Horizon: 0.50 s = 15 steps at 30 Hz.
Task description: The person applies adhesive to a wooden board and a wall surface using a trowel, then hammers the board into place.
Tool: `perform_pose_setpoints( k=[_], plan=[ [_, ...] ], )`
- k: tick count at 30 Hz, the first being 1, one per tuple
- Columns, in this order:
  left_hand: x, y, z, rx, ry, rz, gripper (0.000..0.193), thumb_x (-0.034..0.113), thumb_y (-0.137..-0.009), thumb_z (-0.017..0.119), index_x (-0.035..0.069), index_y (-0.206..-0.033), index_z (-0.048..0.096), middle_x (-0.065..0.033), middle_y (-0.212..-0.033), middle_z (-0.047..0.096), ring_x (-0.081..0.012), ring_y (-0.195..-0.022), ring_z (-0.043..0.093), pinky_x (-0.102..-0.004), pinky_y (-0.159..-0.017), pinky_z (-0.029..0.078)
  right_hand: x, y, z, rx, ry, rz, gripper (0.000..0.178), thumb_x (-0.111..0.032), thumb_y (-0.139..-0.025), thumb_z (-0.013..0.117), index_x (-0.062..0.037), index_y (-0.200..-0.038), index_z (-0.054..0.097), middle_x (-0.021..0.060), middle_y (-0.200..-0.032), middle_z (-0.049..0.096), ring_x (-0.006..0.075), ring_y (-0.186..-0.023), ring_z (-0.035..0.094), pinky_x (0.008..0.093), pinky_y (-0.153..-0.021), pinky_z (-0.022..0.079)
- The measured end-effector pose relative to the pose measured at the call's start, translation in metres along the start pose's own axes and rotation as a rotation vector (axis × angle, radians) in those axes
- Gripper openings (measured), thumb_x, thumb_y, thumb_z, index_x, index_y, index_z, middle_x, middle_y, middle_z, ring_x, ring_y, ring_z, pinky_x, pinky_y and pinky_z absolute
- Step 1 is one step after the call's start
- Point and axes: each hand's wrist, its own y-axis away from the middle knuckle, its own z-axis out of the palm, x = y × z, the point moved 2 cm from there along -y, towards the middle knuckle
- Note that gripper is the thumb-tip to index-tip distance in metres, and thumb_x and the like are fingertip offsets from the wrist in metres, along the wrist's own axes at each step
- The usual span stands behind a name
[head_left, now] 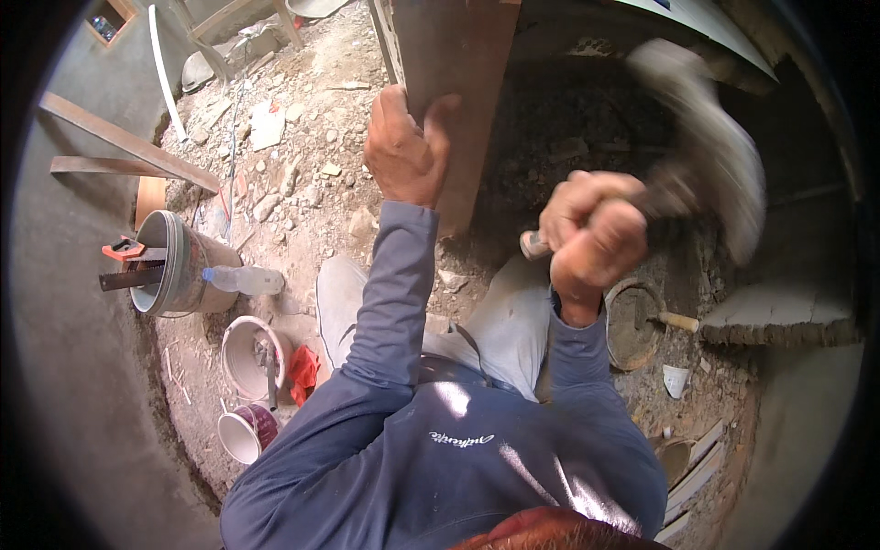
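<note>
My right hand (596, 229) is closed around a hammer (733, 165), raised on the right. Its pale, curved metal head is smeared by motion, and the butt of its handle pokes out below my fist. At the top middle stands an upright brown board (458, 101). My left hand (408, 151) grips its left edge, the fingers curled at the edge and the thumb raised over the face. A thin strip runs up along that edge. My fingertips are partly hidden.
Rubble (293, 192) covers the ground. At left stand a large bucket (197, 284) holding a saw (133, 277), a plastic bottle (247, 280), and smaller buckets (240, 435). A round pan (632, 357) lies at right below a rough-edged slab (779, 316). Wooden beams (128, 142) lean at far left.
</note>
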Motion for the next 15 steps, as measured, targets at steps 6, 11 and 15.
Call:
perform_pose_setpoints(
  k=[6,11,15],
  plan=[
    [-0.001,-0.003,0.004,0.027,0.035,0.044,0.041,0.033,-0.082,0.078,0.004,-0.097,0.053,-0.0149,-0.087,0.060,-0.0377,-0.078,0.061,-0.0475,-0.065,0.047,0.057,0.003,0.004,-0.252,0.188,0.255,0.042,-0.038,-0.105,0.046,-0.0050,-0.080,0.054,0.0023,-0.058,0.044,0.0115,-0.047,0.045,0.0291,-0.043,0.035],
    [-0.009,0.000,0.012,0.100,0.028,0.109,0.038,0.036,-0.081,0.075,0.005,-0.089,0.054,-0.0151,-0.082,0.055,-0.0378,-0.076,0.058,-0.0488,-0.064,0.046,0.021,0.043,-0.016,-0.084,-0.090,0.134,0.052,-0.050,-0.105,0.043,-0.0080,-0.075,0.052,-0.0012,-0.057,0.044,0.0067,-0.046,0.042,0.0233,-0.041,0.030],
    [-0.017,-0.001,-0.008,0.061,-0.046,0.114,0.035,0.032,-0.076,0.077,0.006,-0.090,0.057,-0.0157,-0.091,0.058,-0.0328,-0.088,0.060,-0.0452,-0.069,0.050,0.015,0.095,-0.028,-0.159,-0.211,0.432,0.040,-0.044,-0.104,0.049,-0.0067,-0.088,0.051,0.0030,-0.065,0.044,0.0096,-0.046,0.040,0.0233,-0.040,0.033]
  ],
)
